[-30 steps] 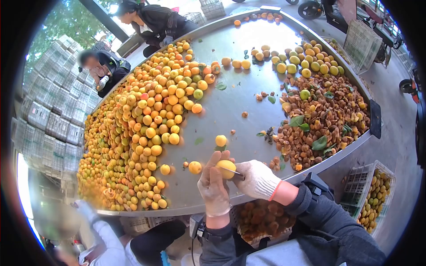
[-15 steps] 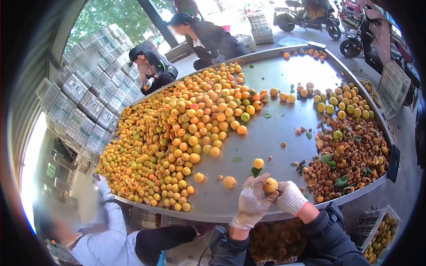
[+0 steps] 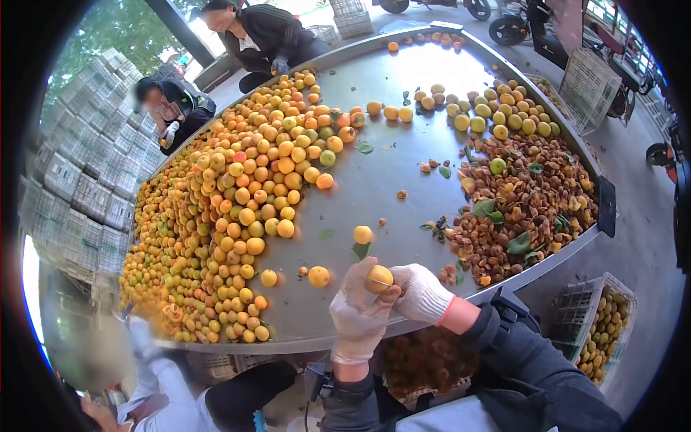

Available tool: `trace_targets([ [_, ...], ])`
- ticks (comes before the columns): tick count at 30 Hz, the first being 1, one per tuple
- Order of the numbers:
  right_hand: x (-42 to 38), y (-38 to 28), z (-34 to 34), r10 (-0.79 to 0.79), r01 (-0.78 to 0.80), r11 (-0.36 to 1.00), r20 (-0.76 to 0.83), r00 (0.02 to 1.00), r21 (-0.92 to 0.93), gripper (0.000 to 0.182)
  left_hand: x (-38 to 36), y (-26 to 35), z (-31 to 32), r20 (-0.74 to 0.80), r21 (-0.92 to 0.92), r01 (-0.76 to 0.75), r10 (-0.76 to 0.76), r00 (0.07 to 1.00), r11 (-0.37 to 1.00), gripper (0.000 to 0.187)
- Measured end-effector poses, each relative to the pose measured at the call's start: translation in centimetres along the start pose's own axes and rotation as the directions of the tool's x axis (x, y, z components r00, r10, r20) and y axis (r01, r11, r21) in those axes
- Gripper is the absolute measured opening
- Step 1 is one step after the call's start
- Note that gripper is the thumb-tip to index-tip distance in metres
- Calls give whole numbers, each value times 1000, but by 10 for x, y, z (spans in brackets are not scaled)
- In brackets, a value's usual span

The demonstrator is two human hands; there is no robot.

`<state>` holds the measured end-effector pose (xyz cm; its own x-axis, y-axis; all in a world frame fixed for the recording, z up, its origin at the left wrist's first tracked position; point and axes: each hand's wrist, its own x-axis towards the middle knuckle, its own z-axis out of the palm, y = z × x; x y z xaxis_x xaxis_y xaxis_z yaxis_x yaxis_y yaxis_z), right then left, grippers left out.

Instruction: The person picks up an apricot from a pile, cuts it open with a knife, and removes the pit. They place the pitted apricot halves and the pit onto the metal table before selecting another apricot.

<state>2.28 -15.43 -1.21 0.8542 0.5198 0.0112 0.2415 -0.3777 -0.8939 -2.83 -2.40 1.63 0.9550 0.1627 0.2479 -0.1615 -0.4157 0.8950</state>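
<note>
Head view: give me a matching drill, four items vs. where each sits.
Items:
1. apricot pile
2. pit heap
3. held apricot
4. crate of fruit

Places:
A. between both gloved hands
B. table's left side
C. floor, lower right, off the table
D. table's right edge

Pairs: 1-B, 2-D, 3-A, 4-C

A large round steel desk (image 3: 374, 180) fills the middle, daylight glaring on its far part at 12 o'clock; stacked grey plastic crates (image 3: 79, 187) form a wall at 9 o'clock; green trees (image 3: 108, 36) show at 11 o'clock; a grey concrete floor (image 3: 640, 216) runs along 3 o'clock, with parked motorbikes (image 3: 518, 25) at 1 o'clock and a white crate (image 3: 586, 75) leaning nearby.
</note>
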Motion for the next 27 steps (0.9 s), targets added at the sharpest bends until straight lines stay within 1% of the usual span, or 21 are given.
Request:
trace_targets([
  [1, 1, 0, 0, -55, 55, 998, -9, 998, -8, 22, 1, 1, 3, 3, -3, -1, 1, 1000, 1000, 45],
  [2, 1, -2, -1, -56, 55, 996, -14, 998, -77, 27, 2, 1, 7, -37, -255, -10, 1, 999, 967, 48],
  [3, 1, -3, -3, -57, 56, 995, -13, 998, -80, 27, 2, 2, 9, -78, -490, -28, -12, 997, 871, 51],
  [4, 2, -4, -5, -39, 36, 996, -32, 999, -87, 28, 2, -4, 10, -83, -492, -28, -15, 996, 870, 51],
  [5, 1, -5, -5, -18, 13, 996, -52, 998, -90, 30, 2, -12, 9, 2, -650, 144, -188, 982, 747, 55],
  [6, 1, -4, -3, -19, 15, 996, -52, 998, -89, 30, 3, -17, 8, 116, -767, 296, -330, 937, 570, 59],
  [7, 0, -4, -2, -34, 27, 995, -77, 996, -93, 31, 1, -18, 8, 116, -766, 297, -331, 936, 571, 59],
  [9, -1, -3, -2, -45, 34, 994, -106, 993, -99, 31, -1, -16, 10, 134, -659, 289, -270, 953, 694, 57],
  [11, -3, -7, -6, -86, 80, 996, -146, 986, -49, 22, -2, -7, 11, 93, -655, 258, -263, 960, 711, 55],
  [13, -3, -8, -8, -75, 67, 996, -124, 989, -65, 22, -1, 1, 9, 50, -645, 226, -254, 966, 730, 54],
  [14, -4, -9, -9, -63, 55, 995, -102, 993, -81, 23, 0, 3, 8, 17, -369, 204, -213, 977, 907, 56],
  [15, -3, -11, -13, -57, 49, 996, -103, 993, -79, 23, 0, 4, 7, 0, -55, 162, -162, 987, 985, 59],
  [17, 1, -17, -23, 93, -75, 986, 116, 989, -146, 32, -1, 2, 7, 6, 9, 126, -126, 992, 992, 57],
  [18, 0, -13, -21, 95, -78, 986, 114, 989, -146, 32, -1, 0, 8, 5, 72, 82, -82, 997, 994, 56],
  [19, 0, -6, -18, 57, -48, 993, 82, 995, -104, 30, -1, -1, 11, 8, 72, 80, -81, 997, 994, 56],
  [21, -3, -4, -13, 21, -19, 998, 46, 999, -61, 29, -3, -6, 17, -53, -368, 50, -74, 996, 929, 54],
  [22, -3, -7, -12, 9, -10, 998, -10, 1000, -60, 27, -2, -7, 16, -55, -368, 48, -74, 996, 928, 54],
  [23, -3, -8, -11, -4, 0, 998, -65, 998, -60, 26, -1, -9, 14, 16, -605, 135, -157, 987, 785, 53],
  [24, -4, -9, -10, -5, 1, 998, -64, 998, -58, 26, 0, -10, 12, 110, -788, 219, -218, 970, 576, 52],
  [25, -4, -9, -8, 4, -8, 998, -68, 998, -65, 25, 0, -10, 12, 110, -786, 220, -220, 969, 577, 52],
  [27, -5, -10, -8, 14, -19, 997, -69, 997, -73, 24, -1, -10, 13, 103, -750, 279, -311, 945, 600, 55],
])
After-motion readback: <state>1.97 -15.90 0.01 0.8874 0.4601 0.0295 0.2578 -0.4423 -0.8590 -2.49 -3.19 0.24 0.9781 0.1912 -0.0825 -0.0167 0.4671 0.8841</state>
